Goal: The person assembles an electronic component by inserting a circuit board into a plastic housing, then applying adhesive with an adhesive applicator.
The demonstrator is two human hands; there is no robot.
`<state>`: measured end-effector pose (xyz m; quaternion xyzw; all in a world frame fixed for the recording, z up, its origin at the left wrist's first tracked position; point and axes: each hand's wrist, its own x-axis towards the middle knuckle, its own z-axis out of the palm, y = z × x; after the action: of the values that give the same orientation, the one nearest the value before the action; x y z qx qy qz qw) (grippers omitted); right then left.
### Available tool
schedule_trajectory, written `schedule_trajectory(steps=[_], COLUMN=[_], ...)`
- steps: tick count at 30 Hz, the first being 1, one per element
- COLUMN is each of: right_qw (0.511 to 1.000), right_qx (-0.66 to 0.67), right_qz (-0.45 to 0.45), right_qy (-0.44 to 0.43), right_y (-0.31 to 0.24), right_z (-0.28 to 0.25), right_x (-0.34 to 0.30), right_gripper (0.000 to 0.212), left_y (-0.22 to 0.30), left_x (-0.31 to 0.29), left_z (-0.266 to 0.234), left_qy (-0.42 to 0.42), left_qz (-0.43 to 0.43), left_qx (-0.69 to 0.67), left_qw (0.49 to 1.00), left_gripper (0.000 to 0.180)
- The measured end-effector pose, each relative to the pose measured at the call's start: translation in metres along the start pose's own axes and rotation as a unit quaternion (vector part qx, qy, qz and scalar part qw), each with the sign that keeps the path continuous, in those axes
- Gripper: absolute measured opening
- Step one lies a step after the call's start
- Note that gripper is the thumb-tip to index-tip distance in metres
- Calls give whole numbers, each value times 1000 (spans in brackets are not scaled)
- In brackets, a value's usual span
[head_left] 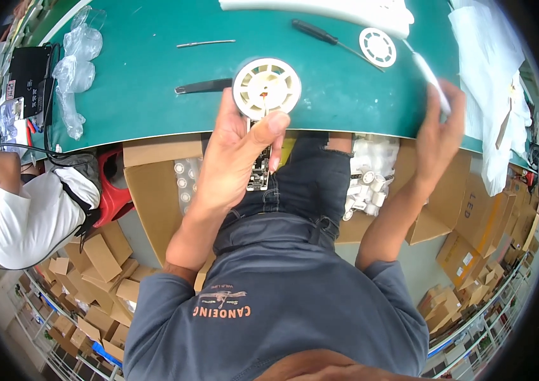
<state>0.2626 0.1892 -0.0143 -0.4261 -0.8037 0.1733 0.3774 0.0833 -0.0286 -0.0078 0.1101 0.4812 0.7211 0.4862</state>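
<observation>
My left hand [228, 155] is closed around a round white slotted housing [280, 95], raised over the table's front edge, with the thumb against its lower rim. Below the housing a narrow circuit board [258, 176] points down from the same hand. At the right, my slightly blurred right hand [441, 130] grips a white pen-shaped tool [430, 77] with a thin tip aimed up and left. Near that tool lie a flat white slotted disc [391, 51] and a black-handled screwdriver [314, 30]. Left of the housing are dark tweezers [202, 87].
The green work mat [142, 82] carries a thin metal rod [206, 44], a white foam roll [320, 7], clear plastic wrap [74, 79] and a black box [28, 79]. White sheeting [485, 82] hangs at right. Below sit cartons of white parts [368, 184]. Another person [34, 216] sits left.
</observation>
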Motion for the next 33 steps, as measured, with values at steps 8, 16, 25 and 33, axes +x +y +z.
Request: schedule_trajectory(steps=[8, 16, 25, 33], right_qw=[911, 901, 894, 905], right_qx=[398, 365, 315, 240], right_qz=[-105, -232, -319, -345], right_qy=[6, -30, -6, -64], right_y=[-73, -111, -119, -126], right_z=[-10, 19, 32, 29], right_x=[-28, -33, -32, -32], right_gripper=[27, 36, 38, 33], left_y=[-1, -2, -6, -2], left_x=[1, 1, 0, -6], left_z=[0, 4, 8, 16], left_qy=[-5, 3, 1, 22], left_qz=[6, 12, 58, 65], left_qx=[14, 6, 4, -33], left_qw=[1000, 1000, 998, 997], left_gripper=[39, 38, 36, 34])
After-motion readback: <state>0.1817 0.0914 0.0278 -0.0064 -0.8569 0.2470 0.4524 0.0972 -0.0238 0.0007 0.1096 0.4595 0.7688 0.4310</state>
